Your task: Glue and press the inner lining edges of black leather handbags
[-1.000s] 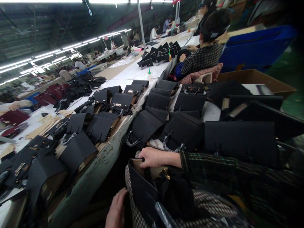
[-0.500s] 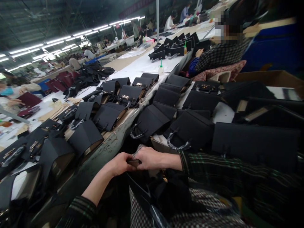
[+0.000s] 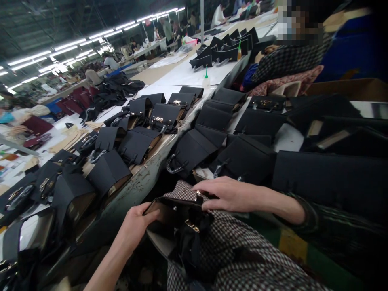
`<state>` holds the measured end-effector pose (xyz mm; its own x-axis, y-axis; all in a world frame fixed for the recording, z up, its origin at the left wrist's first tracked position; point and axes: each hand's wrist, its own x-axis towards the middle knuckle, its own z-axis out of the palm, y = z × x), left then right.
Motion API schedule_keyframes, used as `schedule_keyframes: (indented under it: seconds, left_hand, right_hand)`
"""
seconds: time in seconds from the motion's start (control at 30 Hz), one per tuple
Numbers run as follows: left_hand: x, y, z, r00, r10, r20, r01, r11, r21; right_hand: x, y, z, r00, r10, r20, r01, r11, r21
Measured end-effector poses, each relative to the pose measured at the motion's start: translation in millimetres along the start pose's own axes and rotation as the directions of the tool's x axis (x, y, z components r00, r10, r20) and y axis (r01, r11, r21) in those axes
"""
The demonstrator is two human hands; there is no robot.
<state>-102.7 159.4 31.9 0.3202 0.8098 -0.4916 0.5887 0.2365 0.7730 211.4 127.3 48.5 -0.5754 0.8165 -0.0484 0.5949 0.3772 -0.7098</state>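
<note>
Factory hall: long white-topped worktable [image 3: 174,79], rows of boxy black handbags [image 3: 165,115] along it. Open-topped black bag with brownish lining [image 3: 165,218] low in front, against dark-and-white checked cloth [image 3: 242,238]. Left hand [image 3: 135,222] gripping bag's left rim, thumb inside. Right hand [image 3: 228,195] at opposite rim, thumb and fingers narrowly parted; cannot tell whether gripping.

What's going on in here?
Someone is handling a black bag over checked cloth. The left hand grips one edge of its opening, while the right hand is at the other side; whether it grips anything is hard to tell. The bag's mouth stands open, showing gold-coloured hardware. Many more black bags lie on the tables, and another person in a checked top is farther off to the right.
</note>
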Motion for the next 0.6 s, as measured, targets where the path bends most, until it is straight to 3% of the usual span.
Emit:
schedule_keyframes:
  seconds: [0.07, 0.13, 0.27, 0.33, 0.4, 0.47, 0.53, 0.6]
  left_hand:
    - [-5.6, 1.3, 8.0, 0.998, -0.063, -0.028, 0.056, 0.977, -0.205]
    - [-8.2, -1.0, 18.4, 0.990, -0.137, -0.013, 0.125, 0.937, -0.327]
    - [-7.6, -17.3, 35.4, 0.986, -0.163, 0.032, 0.164, 0.929, -0.331]
    - [-8.3, -28.3, 39.5, 0.993, -0.111, 0.040, 0.118, 0.943, -0.310]
    - [-12.0, -39.0, 42.0, 0.998, -0.069, 0.016, 0.071, 0.963, -0.260]
    - [-18.5, -47.6, 44.8, 0.999, -0.043, -0.024, 0.038, 0.983, -0.181]
    - [-25.2, -53.1, 48.8, 0.998, -0.026, -0.060, 0.019, 0.992, -0.124]
    - [-29.9, -55.2, 53.8, 0.997, -0.021, -0.080, 0.011, 0.992, -0.123]
  right_hand:
    - [1.9, -6.4, -3.9, 0.987, -0.076, -0.142, 0.044, 0.976, -0.215]
    - [6.1, -16.1, -2.5, 0.943, -0.215, -0.253, 0.118, 0.930, -0.349]
    - [3.2, -29.5, 22.7, 0.808, -0.491, -0.326, 0.396, 0.862, -0.317]
    - [-8.3, -25.7, 43.7, 0.783, -0.453, -0.425, 0.396, 0.891, -0.221]
    - [-25.0, -16.1, 65.0, 0.795, -0.299, -0.527, 0.306, 0.949, -0.077]
    - [-42.3, -6.5, 81.2, 0.820, -0.183, -0.543, 0.239, 0.971, 0.033]
    - [-53.6, -1.9, 87.5, 0.843, -0.206, -0.496, 0.249, 0.968, 0.021]
    - [-53.7, -4.4, 82.1, 0.840, -0.316, -0.442, 0.322, 0.945, -0.062]
